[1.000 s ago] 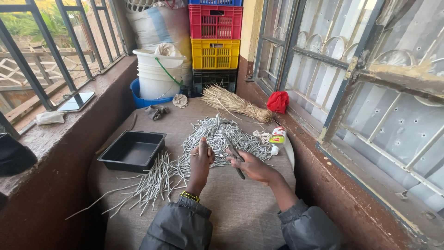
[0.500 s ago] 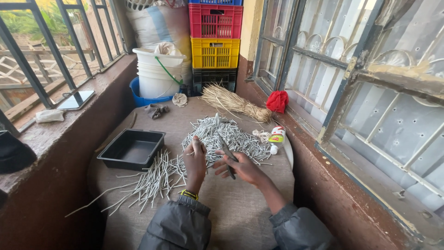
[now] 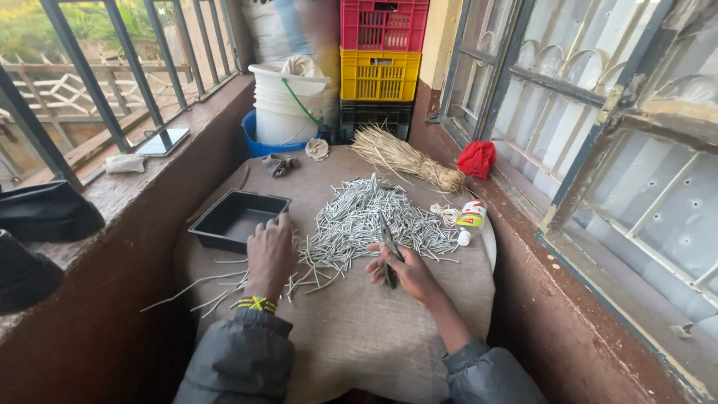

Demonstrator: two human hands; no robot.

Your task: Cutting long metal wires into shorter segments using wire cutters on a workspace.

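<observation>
My left hand (image 3: 271, 253) rests palm down on long pale sticks (image 3: 224, 288) at the left of the burlap-covered table (image 3: 359, 329), just beside a black tray (image 3: 235, 218). Its fingers are closed over some of the sticks. My right hand (image 3: 404, 273) holds dark pliers or cutters (image 3: 389, 247), pointing up toward a large pile of short grey-white stick pieces (image 3: 366, 217). A yellow-and-black band circles my left wrist.
A straw bundle (image 3: 404, 155), a red cloth (image 3: 476, 158), a small white bottle (image 3: 470, 221) and a coil of string (image 3: 446, 215) lie at the far right. White buckets (image 3: 288, 105), a blue basin and stacked crates (image 3: 383, 71) stand behind. Railings run left, a window grille right.
My left hand has slid left and down from the pile onto the long sticks near the tray. My right hand with the pliers has drawn back slightly toward me.
</observation>
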